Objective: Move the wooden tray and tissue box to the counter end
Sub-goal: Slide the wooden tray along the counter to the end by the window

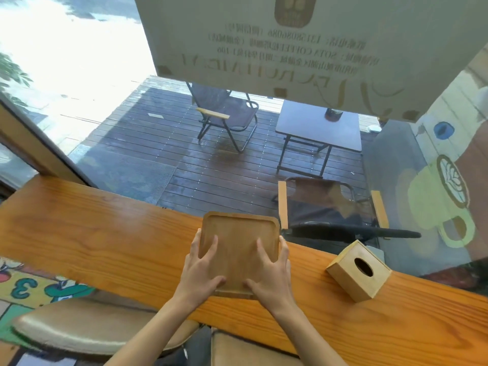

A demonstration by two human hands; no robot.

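- Two bare forearms rise from the bottom edge of the frame toward a long wooden counter that runs along a shop window.
- Below and to the left of the left hand, a padded stool seat sits tucked under the counter's near edge.
- Left hand grips the left side of the wooden tray: thumb pressed on the near corner, fingers spread along the rim and onto the tray floor.
- Between the two hands, the square tray lies on the counter, or just off it; which cannot be told from this angle. Its near edge overhangs the counter's front and its far edge nearly reaches the glass.
- Right hand mirrors the hold on the tray's right side, fingers curled around the rim, thumb on the near corner.
- Well to the right of the right hand, the wooden tissue box stands apart from the tray, untouched, its oval slot facing up and no tissue showing.
- Beyond the glass, above both hands, folding chairs and a small table stand on dark decking.
- As a judgement: the tray is grasped but sits mid-counter, so neither item appears delivered; carrying the tray to the counter end and moving the box both remain.
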